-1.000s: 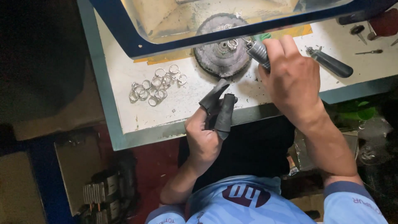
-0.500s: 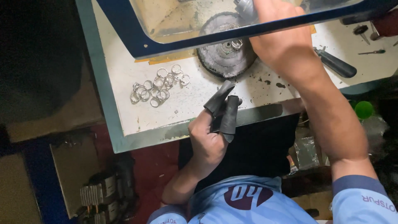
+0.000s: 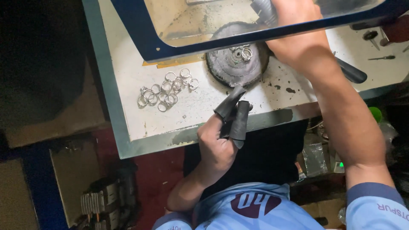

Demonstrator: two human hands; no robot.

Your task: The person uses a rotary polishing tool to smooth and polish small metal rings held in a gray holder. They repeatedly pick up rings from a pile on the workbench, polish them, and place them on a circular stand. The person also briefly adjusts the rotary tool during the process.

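Head view:
Left hand (image 3: 219,142): near the worktop's (image 3: 128,81) front edge — fingers in black finger covers (image 3: 234,113), pinched, holding nothing I can make out.
Right hand (image 3: 294,36): closed around a grey handle (image 3: 264,8) above the round wire wheel (image 3: 236,64).
Metal rings (image 3: 166,89): loose heap — left of the wheel.

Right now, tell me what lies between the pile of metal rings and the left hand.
Head view: only bare, scuffed white tabletop lies between the pile of metal rings and the left hand.

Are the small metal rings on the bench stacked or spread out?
Spread out: the metal rings lie loosely scattered on the white bench top.
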